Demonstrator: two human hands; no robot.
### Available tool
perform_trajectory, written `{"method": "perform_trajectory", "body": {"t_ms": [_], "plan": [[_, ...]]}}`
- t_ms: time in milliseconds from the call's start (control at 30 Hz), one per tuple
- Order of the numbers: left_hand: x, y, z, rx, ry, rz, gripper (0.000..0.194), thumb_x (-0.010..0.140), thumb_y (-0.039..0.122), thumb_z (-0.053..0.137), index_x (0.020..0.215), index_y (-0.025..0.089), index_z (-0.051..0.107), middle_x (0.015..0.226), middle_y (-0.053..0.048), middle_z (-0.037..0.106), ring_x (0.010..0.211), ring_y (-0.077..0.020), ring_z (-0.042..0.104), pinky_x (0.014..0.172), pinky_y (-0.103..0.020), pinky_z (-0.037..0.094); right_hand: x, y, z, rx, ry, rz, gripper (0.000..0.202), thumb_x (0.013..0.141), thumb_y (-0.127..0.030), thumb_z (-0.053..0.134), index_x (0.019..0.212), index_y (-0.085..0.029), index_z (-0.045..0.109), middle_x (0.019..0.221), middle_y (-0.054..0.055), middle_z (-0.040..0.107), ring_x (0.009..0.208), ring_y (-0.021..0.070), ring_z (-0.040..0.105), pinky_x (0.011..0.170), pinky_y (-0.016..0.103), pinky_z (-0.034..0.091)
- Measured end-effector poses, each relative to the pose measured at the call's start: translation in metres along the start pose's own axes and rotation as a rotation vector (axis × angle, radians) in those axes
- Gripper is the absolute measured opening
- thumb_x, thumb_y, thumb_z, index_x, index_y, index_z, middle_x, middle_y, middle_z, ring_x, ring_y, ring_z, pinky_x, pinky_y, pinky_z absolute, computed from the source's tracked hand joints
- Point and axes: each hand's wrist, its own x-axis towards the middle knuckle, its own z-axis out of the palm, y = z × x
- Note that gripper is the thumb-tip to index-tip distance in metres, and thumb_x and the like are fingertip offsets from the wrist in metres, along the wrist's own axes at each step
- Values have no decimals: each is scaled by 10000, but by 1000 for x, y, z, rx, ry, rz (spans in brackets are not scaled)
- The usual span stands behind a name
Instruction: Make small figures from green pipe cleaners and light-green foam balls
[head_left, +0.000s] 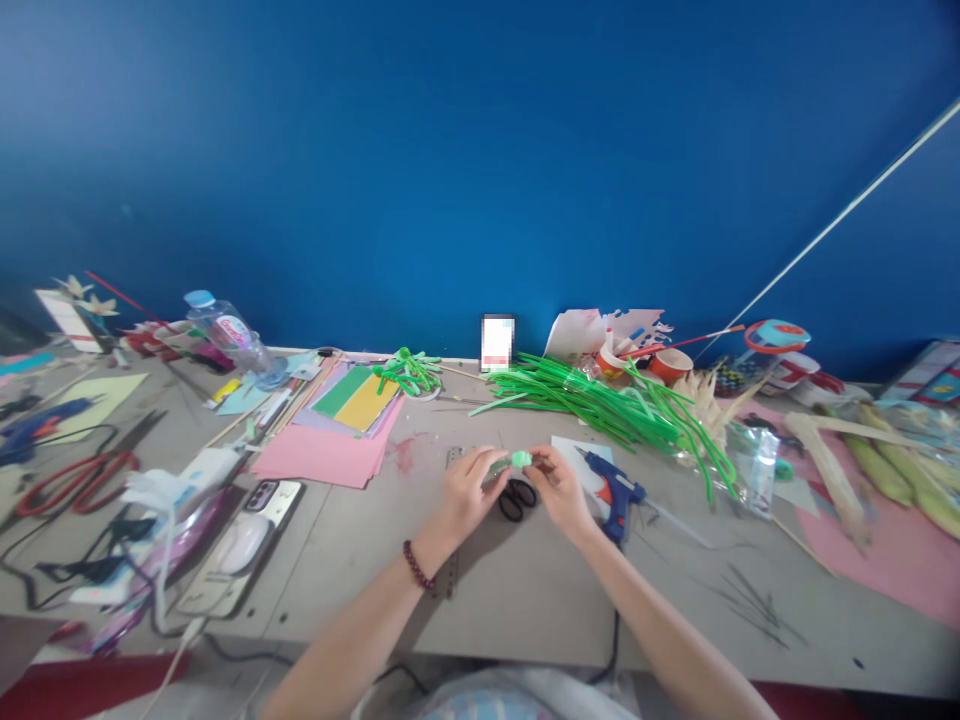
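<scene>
My left hand [471,492] and my right hand [559,490] meet above the middle of the table, fingers pinched together. Between them is a small pale-green curled piece [520,459], its kind too small to make out; fingers of both hands close on its ends. A beaded bracelet sits on my left wrist. Just below the fingers lie scissors with black handles [517,500], their blades hidden. To the right of my right hand a blue glue gun [621,492] rests on a white sheet. Behind my hands spreads a bundle of green pipe cleaners [592,400].
Left of my hands are pink paper sheets [330,455], a phone [244,545], red-handled scissors [79,485] and a plastic bottle [232,335]. To the right lie corn husks [832,470], thin dark wires [757,605] and paper cups [670,366]. A blue wall [450,180] stands behind.
</scene>
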Motion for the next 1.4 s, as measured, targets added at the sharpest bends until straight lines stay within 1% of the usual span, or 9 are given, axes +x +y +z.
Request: {"method": "perform_trajectory", "body": {"t_ms": [133,633,833,900,967,1133,1200,1267,1400], "plan": [[-1,-2,1,-45,2,-58,158,866,207,516,1001,176,591,937,-82,666,887,-171,637,809,-290,510,1,2,-1,27,21,13,218,791,-367,593,932,-201,578,812,34,641,718,169,590,669,288,483],[-2,-5,3,26,29,9,142,841,132,501,897,181,622,836,-63,669,761,-158,625,709,-266,495,0,0,1,43,17,35,237,776,-386,612,920,-202,571,751,19,620,690,164,572,650,285,469],[-2,-5,2,-41,-1,-26,158,859,164,492,903,185,642,868,-76,681,809,-170,630,747,-286,491,-1,-3,-2,73,-28,36,258,788,-395,619,963,-215,556,780,17,594,706,162,561,658,286,474],[0,-2,1,-142,-21,-113,144,859,195,506,889,188,647,876,-75,680,831,-174,626,767,-295,485,-2,-6,-4,121,-63,47,283,787,-395,624,1001,-225,551,824,25,594,725,163,563,667,289,482],[3,0,1,-299,-17,-290,118,841,245,546,849,184,648,856,-66,672,819,-173,625,760,-295,483,-2,-8,-5,174,-108,45,309,790,-384,623,1049,-237,542,909,39,600,746,161,565,686,295,488],[14,4,1,-1015,-75,-965,255,664,363,739,737,149,622,616,5,613,535,-107,573,566,-235,481,0,-6,-6,104,-127,-22,282,829,-331,579,1096,-241,554,1029,59,599,823,161,565,764,309,482],[16,4,1,-1238,-111,-1143,305,591,343,796,733,137,621,584,18,598,485,-86,545,513,-213,467,0,-6,-6,33,-96,-31,273,834,-332,571,1086,-227,572,1032,71,607,859,176,569,777,320,481],[16,4,1,-1363,-139,-1223,310,573,309,811,739,127,624,599,15,598,482,-75,536,476,-193,447,1,-6,-5,-26,-63,-44,274,827,-341,576,1070,-215,589,1022,79,620,872,190,576,783,337,483],[14,6,0,-1471,-201,-1250,247,612,264,786,713,122,612,608,13,576,490,-62,517,459,-175,421,1,-10,-4,-93,-12,-66,255,805,-361,597,1001,-200,628,977,82,658,849,207,599,780,361,490]]}}
